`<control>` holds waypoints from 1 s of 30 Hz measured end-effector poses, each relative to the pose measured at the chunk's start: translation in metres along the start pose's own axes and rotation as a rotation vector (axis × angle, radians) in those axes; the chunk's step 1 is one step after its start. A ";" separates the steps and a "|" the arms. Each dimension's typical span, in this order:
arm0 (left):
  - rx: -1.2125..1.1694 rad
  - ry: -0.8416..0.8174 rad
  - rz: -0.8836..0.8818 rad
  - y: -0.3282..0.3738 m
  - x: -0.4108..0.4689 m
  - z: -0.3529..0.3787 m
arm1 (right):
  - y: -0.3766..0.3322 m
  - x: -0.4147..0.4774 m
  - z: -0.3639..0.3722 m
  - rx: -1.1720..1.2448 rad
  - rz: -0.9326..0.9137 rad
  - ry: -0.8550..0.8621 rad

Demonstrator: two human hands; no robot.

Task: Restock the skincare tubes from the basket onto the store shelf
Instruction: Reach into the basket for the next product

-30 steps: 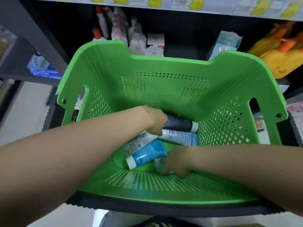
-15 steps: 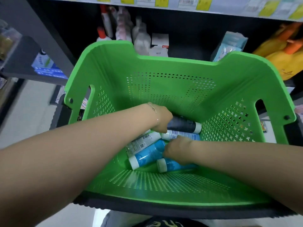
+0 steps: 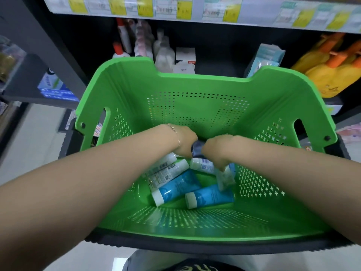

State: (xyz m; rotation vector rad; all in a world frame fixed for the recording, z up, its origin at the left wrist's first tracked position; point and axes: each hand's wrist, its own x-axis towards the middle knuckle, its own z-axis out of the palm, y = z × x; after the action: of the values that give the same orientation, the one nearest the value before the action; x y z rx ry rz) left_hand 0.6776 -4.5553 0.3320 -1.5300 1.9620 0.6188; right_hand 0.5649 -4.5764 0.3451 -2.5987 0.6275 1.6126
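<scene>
Skincare tubes [image 3: 166,174] lie loose in the bottom of the green basket [image 3: 195,78], most toward the far wall. Both forearms reach in over the near rim, wrists bent down, backs of the hands up. Left hand [image 3: 185,141] is deep at centre, its grip curled round one end of a dark tube [image 3: 197,148]; the fingers are hidden under the hand. Thin bracelet [image 3: 172,130] on that wrist. Right hand [image 3: 216,151] is just beside it, touching the dark tube's other side. Its grip is closed downward on the top of a pale tube [image 3: 224,178], which hangs tilted and blurred below the thumb.

Two blue tubes [image 3: 175,189] with white caps lie side by side below the hands, caps toward the near left. White printed tubes are stacked against them at left, and one more lies under the right wrist. Bare basket floor shows between the blue tubes and the near wall. High perforated side walls hem both arms; handle slots on each side. Store shelf [image 3: 195,10] stands right behind the far rim, price tags along its edge, bottles [image 3: 162,53] and yellow packs [image 3: 332,73] beneath.
</scene>
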 end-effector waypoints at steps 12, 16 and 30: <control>-0.271 0.074 -0.014 -0.024 -0.015 -0.025 | 0.058 -0.038 -0.035 0.415 0.025 0.413; -0.384 0.158 -0.039 -0.033 -0.030 -0.042 | 0.077 -0.067 -0.052 0.543 0.054 0.644; -0.929 0.566 0.062 -0.071 -0.094 -0.095 | 0.138 -0.153 -0.089 0.960 -0.159 0.800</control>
State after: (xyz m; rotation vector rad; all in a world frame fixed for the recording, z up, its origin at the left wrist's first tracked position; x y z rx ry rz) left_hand 0.7489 -4.5692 0.4650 -2.3983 2.2617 1.3760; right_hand 0.5343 -4.6730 0.5451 -2.2759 0.8724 0.0389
